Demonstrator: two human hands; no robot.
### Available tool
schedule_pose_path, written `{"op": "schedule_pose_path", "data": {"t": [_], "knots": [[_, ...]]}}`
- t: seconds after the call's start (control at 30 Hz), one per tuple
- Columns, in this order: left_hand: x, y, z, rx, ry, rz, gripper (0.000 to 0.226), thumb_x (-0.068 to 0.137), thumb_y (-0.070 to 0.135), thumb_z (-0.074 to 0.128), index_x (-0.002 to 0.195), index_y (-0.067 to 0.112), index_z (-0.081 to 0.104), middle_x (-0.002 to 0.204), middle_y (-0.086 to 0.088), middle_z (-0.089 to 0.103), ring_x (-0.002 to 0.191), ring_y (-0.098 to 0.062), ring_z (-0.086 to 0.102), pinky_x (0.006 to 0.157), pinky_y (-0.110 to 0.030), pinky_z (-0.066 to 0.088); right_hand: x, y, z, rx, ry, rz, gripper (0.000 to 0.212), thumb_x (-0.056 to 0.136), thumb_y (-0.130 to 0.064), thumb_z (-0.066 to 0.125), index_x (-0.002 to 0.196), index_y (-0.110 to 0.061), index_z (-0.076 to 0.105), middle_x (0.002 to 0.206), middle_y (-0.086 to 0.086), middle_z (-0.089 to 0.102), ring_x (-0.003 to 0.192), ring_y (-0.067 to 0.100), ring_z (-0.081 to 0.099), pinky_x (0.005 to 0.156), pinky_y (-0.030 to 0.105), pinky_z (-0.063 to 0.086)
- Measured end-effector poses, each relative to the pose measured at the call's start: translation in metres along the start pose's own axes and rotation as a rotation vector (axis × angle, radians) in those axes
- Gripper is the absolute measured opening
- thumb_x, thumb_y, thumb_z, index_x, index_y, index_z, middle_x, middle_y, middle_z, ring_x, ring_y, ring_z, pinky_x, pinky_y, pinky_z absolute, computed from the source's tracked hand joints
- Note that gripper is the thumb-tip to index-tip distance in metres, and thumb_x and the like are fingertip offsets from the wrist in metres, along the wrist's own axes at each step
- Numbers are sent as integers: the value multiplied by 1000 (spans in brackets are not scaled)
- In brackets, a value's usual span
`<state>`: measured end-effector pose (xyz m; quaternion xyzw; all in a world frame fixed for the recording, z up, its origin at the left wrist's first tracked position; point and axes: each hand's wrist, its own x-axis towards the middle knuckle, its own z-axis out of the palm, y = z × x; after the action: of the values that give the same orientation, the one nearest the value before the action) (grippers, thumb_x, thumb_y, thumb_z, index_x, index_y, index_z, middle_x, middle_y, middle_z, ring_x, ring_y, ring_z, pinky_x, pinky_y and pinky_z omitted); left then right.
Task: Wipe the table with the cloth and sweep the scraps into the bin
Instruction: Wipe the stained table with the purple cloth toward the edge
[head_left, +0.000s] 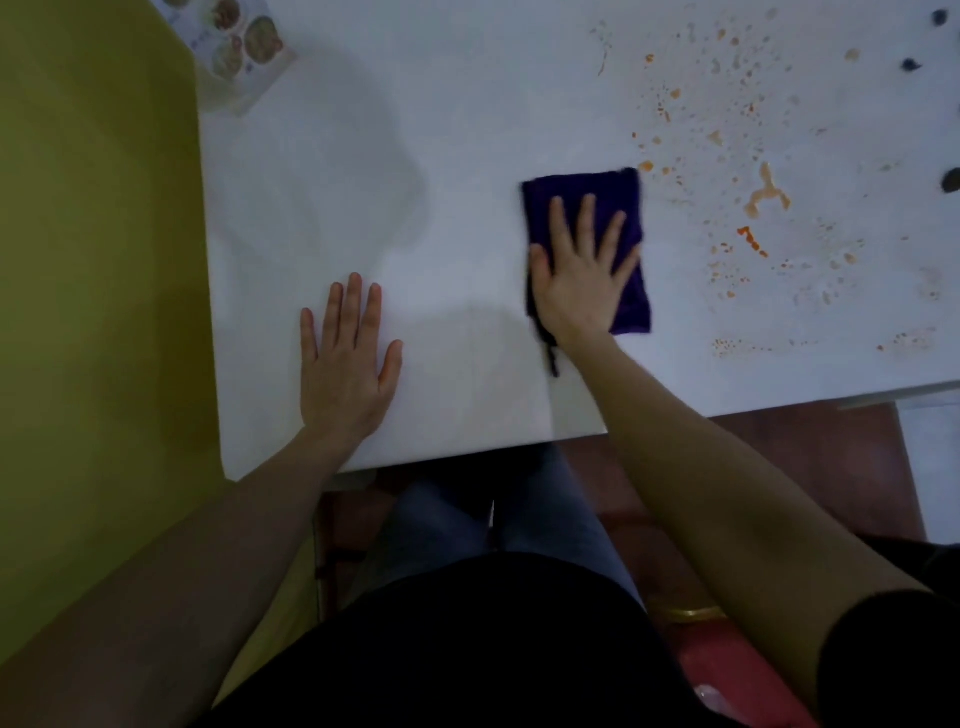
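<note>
A dark purple cloth (631, 218), folded into a rectangle, lies flat on the white table (467, 130). My right hand (579, 275) presses flat on the cloth with its fingers spread. My left hand (345, 358) rests palm down on the bare table near the front edge, holding nothing. To the right of the cloth, orange sauce stains and crumbs (763, 195) are scattered across the table. A few dark scraps (950, 179) lie along the right edge of the view. A red bin (737, 670) with a clear liner shows below the table at my right.
A menu stand with food pictures (239, 47) stands at the table's far left corner. A yellow-green wall (98, 260) runs along the table's left side. My legs and a chair are under the table's front edge.
</note>
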<state>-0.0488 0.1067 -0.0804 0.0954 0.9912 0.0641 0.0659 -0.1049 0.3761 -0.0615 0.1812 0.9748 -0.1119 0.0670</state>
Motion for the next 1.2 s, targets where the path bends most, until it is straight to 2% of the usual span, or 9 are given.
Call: {"op": "schedule_pose_path", "data": {"t": [0.13,0.23,0.5,0.7,0.8,0.9,1.0,1.1,1.2], "knots": [[2,4,-4,-43,-10,5,68,100,47,21,160,17,9,168,-5,5,155,-23,4,124,-51,4,-59,-10,13,-31,-11,-274,59,101,-54,30,156,-35,20,165,0,16,151,35,7,119,60,4],[10,21,-7,-57,-8,80,66,100,45,21,159,17,10,167,-6,7,154,-22,5,125,-49,2,-92,25,13,-50,-20,-339,60,101,-57,30,156,-37,18,165,-2,14,152,30,7,121,56,6],[49,125,1,-142,-2,191,64,102,42,25,159,15,16,167,-5,10,154,-21,5,125,-47,3,-80,163,-20,-71,-17,-144,64,98,-62,28,156,-39,15,165,-5,10,153,27,3,122,53,3],[77,192,12,-128,-19,54,65,102,46,23,159,16,11,168,-4,5,155,-21,2,125,-49,3,-19,265,-59,-34,-29,69,66,97,-64,19,157,-37,10,166,-1,5,152,28,-2,121,55,-2],[78,199,18,-35,-1,11,66,103,47,21,160,16,9,168,-6,4,155,-22,4,124,-52,5,39,274,-71,2,7,162,66,97,-61,19,157,-35,9,166,2,3,152,31,-4,120,57,-4],[78,200,20,-10,20,12,67,102,47,22,160,16,9,168,-6,5,155,-22,5,124,-51,5,86,250,-69,22,35,199,63,100,-55,23,158,-34,8,166,3,3,151,35,-5,119,60,-5],[77,200,20,-17,36,0,68,101,47,25,160,18,9,168,-4,6,155,-21,5,124,-49,3,97,208,-58,20,29,84,62,101,-51,26,158,-32,10,166,3,5,152,35,-2,118,60,-4],[78,200,20,-13,24,-7,68,101,48,23,160,19,7,168,-3,4,155,-20,2,124,-49,2,75,168,-45,-38,20,-169,61,101,-50,27,157,-32,14,165,2,12,151,35,4,119,60,-1],[76,202,19,-3,32,-2,67,101,48,22,160,19,8,168,-3,5,155,-20,3,124,-49,3,34,164,-35,-39,-41,-413,58,103,-50,27,157,-32,15,165,0,11,152,32,3,120,58,1]]}}
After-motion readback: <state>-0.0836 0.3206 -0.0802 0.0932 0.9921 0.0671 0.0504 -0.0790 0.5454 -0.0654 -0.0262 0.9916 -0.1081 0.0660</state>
